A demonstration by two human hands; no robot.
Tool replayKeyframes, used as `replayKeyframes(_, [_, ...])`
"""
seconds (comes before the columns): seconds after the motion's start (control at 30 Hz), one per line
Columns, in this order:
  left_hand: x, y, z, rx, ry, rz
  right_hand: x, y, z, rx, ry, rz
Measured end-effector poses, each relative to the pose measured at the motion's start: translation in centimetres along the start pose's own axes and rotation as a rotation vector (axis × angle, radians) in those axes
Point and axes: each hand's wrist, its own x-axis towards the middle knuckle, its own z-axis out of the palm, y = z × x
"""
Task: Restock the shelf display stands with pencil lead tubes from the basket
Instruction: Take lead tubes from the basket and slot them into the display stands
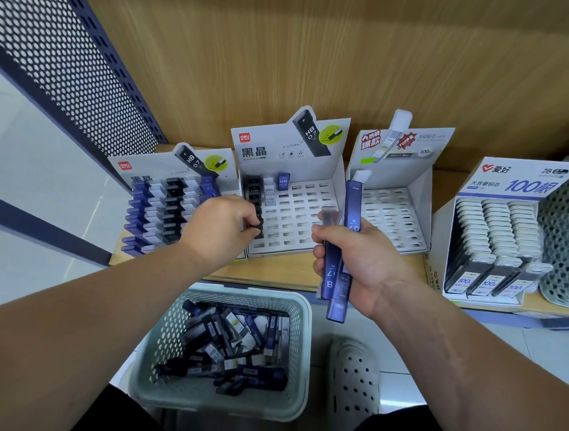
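A: Where is the person's left hand (pixel 222 227)?
B: At the left column of the second stand (pixel 304 216) on the shelf (pixel 274 270). Its thumb and fingers pinch a black tube (pixel 257 226) that sits in line with the other black tubes of that column.

A: And the right hand (pixel 362 267)?
B: It is raised in front of the stands, with the fingers curled round a bunch of blue tubes (pixel 333 273) held upright. The tallest has a white cap.

A: Where is the rest of the stock?
B: Loose tubes (pixel 232 340) lie jumbled in the pale basket (pixel 300 317), below the shelf edge and between the forearms.

A: What about the other stands?
B: The leftmost stand (pixel 159 206) is packed with blue, white and black tubes. The third stand (pixel 395 213) sits just right of the second.
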Motion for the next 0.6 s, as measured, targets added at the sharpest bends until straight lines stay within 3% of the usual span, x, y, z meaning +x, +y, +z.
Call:
replayKeyframes(0.17, [-0.1,-0.5,0.8,0.122,-0.036,0.056,0.1,0.1,-0.1,-0.003,-0.014,0.000])
replayKeyframes(0.3, [0.0,0.4,0.2,0.079,-0.048,0.009,-0.1,0.0,0.1,0.004,-0.057,0.000])
replayKeyframes(0.4, [-0.1,3.8,-1.0,-0.256,-0.098,-0.209,-0.3,-0.1,0.6,0.048,-0.029,-0.059])
replayKeyframes(0.47, [-0.6,6.5,-2.0,-0.598,-0.277,-0.362,-0.2,-0.3,0.8,0.090,0.033,-0.116])
replayKeyframes(0.53, [-1.5,8.2,-2.3,-0.776,-0.437,-0.378,0.0,-0.6,0.9,0.117,0.082,-0.155])
replayKeyframes(0.6, [-2.6,9.1,-2.0,-0.826,-0.467,-0.363,0.1,-0.6,0.9,0.132,0.096,-0.168])
